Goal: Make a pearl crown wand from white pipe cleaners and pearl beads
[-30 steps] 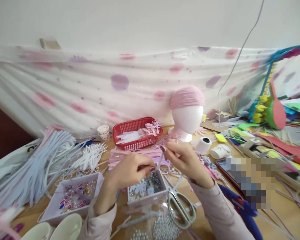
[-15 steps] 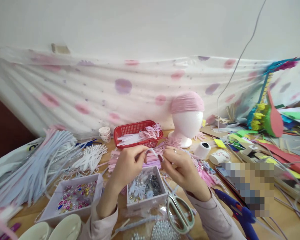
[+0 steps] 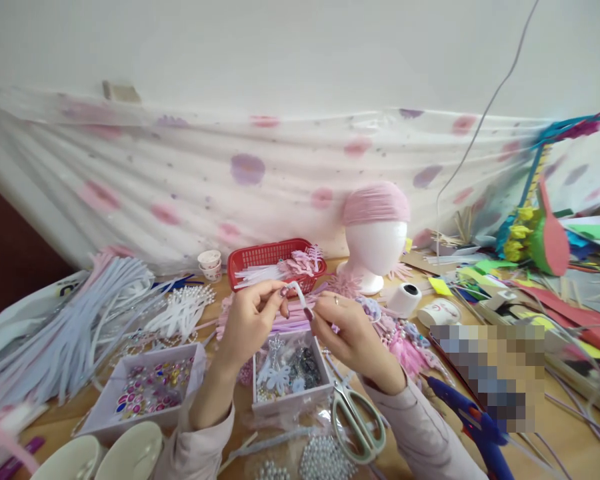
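Between my two hands is a short white pipe cleaner, bent over at its upper left end. My left hand pinches that bent end between thumb and fingers. Lower down, my right hand, with a ring on one finger, grips the other end. Both hands are raised above a white box of pale flower pieces and beads. Pink and lilac pipe cleaners lie behind the hands. Scissors with pale green handles rest below my right hand.
A red basket and a white foam head with a pink cap stand at the back. A box of gems is at left, beside pale pipe cleaners. A blue glue gun lies at right, near a blurred-out phone-like object.
My hands have moved slightly apart, the right one a little lower. The white pipe cleaner shows more of its length and now has a clear bend at the top.
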### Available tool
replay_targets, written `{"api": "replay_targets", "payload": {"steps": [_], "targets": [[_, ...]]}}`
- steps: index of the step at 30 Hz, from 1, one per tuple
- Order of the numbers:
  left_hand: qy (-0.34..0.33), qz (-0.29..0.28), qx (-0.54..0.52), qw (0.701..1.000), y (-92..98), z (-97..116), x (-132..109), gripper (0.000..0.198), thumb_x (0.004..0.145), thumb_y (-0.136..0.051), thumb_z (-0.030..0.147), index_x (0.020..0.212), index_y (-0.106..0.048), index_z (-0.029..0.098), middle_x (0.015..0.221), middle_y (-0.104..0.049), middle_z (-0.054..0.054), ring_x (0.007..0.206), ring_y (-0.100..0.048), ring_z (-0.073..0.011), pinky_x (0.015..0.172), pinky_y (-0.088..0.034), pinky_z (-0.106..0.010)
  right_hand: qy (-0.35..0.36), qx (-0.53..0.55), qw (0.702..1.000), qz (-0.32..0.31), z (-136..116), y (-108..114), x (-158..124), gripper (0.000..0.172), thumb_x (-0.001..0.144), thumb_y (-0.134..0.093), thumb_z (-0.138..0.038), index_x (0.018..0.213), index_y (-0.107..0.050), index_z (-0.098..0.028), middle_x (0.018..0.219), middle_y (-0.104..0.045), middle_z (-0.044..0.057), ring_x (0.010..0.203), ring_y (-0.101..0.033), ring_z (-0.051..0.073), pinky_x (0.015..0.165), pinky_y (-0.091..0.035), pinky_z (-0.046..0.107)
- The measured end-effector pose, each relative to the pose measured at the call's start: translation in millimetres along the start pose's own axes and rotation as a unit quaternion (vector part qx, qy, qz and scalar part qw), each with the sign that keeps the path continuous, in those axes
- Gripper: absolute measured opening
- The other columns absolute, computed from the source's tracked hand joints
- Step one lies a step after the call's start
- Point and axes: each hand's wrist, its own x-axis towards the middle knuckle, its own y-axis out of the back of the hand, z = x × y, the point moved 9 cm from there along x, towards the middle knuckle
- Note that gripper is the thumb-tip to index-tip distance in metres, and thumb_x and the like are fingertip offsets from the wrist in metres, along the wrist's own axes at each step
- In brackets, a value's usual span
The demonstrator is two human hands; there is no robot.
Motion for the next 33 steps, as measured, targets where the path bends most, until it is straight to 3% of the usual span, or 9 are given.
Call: {"api": "replay_targets", "payload": {"steps": [2,4,8,13,19,23,28,30,33], "targets": [[-0.046,-0.022,0.105,0.993,-6.4,9.9,-2.0,0.022,0.088,-0.051,0.016,0.089,-0.073,0.017,0.066,-0.067,-0.001,0.062,-0.060,-0.0146,0.060,-0.042,-0.025,0.009,0.001,1.000,0.003,-8.2,3.9,-0.3,0.033,0.090,-0.044,-0.008,0.064,-0.029,-0.023,0.061,-0.036,-0.004,0.058,-0.036,0.012,0.055,-0.027,0.026],[-0.086,-0.104,0.168,0.976,-19.7,17.8,-7.4,0.026,0.086,-0.050,0.010,0.086,-0.074,0.019,0.068,-0.071,-0.001,0.065,-0.063,-0.0158,0.064,-0.043,-0.026,-0.006,-0.001,1.000,0.027,-3.3,15.5,-1.0,0.032,0.092,-0.044,-0.011,0.065,-0.032,-0.022,0.060,-0.036,-0.004,0.057,-0.035,0.012,0.055,-0.027,0.027],[-0.099,-0.239,0.130,0.957,-34.6,26.0,-20.5,0.025,0.087,-0.050,0.011,0.083,-0.074,0.018,0.063,-0.069,0.000,0.055,-0.058,-0.0118,0.055,-0.041,-0.022,-0.063,0.016,0.996,0.058,28.9,30.2,-3.6,0.035,0.096,-0.045,-0.020,0.062,-0.037,-0.022,0.058,-0.039,-0.004,0.055,-0.037,0.012,0.055,-0.028,0.027],[-0.074,-0.145,0.104,0.981,-21.3,31.1,-15.9,0.014,0.087,-0.059,0.021,0.085,-0.072,0.017,0.066,-0.068,0.001,0.054,-0.052,-0.0107,0.049,-0.037,-0.020,-0.089,0.040,0.994,0.054,47.9,21.2,-3.9,0.036,0.098,-0.045,-0.025,0.062,-0.046,-0.020,0.056,-0.044,-0.004,0.053,-0.041,0.011,0.053,-0.031,0.026],[-0.082,-0.003,0.168,0.982,-2.1,27.6,-8.4,0.027,0.095,-0.046,0.022,0.103,-0.071,0.019,0.081,-0.074,-0.003,0.070,-0.064,-0.0167,0.065,-0.043,-0.025,-0.027,0.025,0.999,0.025,5.7,8.4,-3.4,0.034,0.097,-0.045,-0.017,0.063,-0.039,-0.021,0.059,-0.042,-0.004,0.054,-0.039,0.011,0.055,-0.030,0.025],[-0.100,-0.075,0.275,0.953,-17.5,25.5,-11.1,0.027,0.091,-0.048,0.016,0.100,-0.073,0.022,0.088,-0.077,-0.005,0.080,-0.069,-0.0222,0.067,-0.043,-0.028,-0.002,0.011,1.000,0.011,-16.3,13.7,-3.8,0.033,0.094,-0.043,-0.013,0.063,-0.036,-0.022,0.058,-0.042,-0.003,0.056,-0.039,0.012,0.055,-0.029,0.027],[-0.114,-0.250,0.197,0.941,-39.7,31.3,-26.9,0.028,0.090,-0.044,0.013,0.088,-0.071,0.021,0.078,-0.074,-0.003,0.071,-0.065,-0.0172,0.066,-0.043,-0.026,-0.049,0.019,0.997,0.056,9.7,35.9,-4.1,0.036,0.096,-0.046,-0.020,0.061,-0.038,-0.022,0.056,-0.041,-0.004,0.053,-0.037,0.012,0.054,-0.028,0.028],[-0.105,-0.249,0.131,0.954,-37.4,35.2,-26.8,0.026,0.091,-0.043,0.014,0.083,-0.068,0.019,0.073,-0.070,-0.002,0.067,-0.062,-0.0152,0.066,-0.043,-0.025,-0.068,0.049,0.995,0.050,25.4,32.6,-4.3,0.037,0.097,-0.046,-0.024,0.061,-0.042,-0.021,0.056,-0.042,-0.004,0.053,-0.038,0.012,0.054,-0.029,0.027],[-0.079,-0.167,0.056,0.981,-26.5,33.4,-18.5,0.025,0.094,-0.044,0.020,0.081,-0.065,0.018,0.065,-0.061,0.001,0.061,-0.056,-0.0128,0.062,-0.042,-0.024,-0.087,0.075,0.993,0.036,37.6,19.1,-4.5,0.037,0.099,-0.045,-0.028,0.063,-0.047,-0.020,0.056,-0.043,-0.004,0.052,-0.039,0.011,0.054,-0.030,0.026]]}}
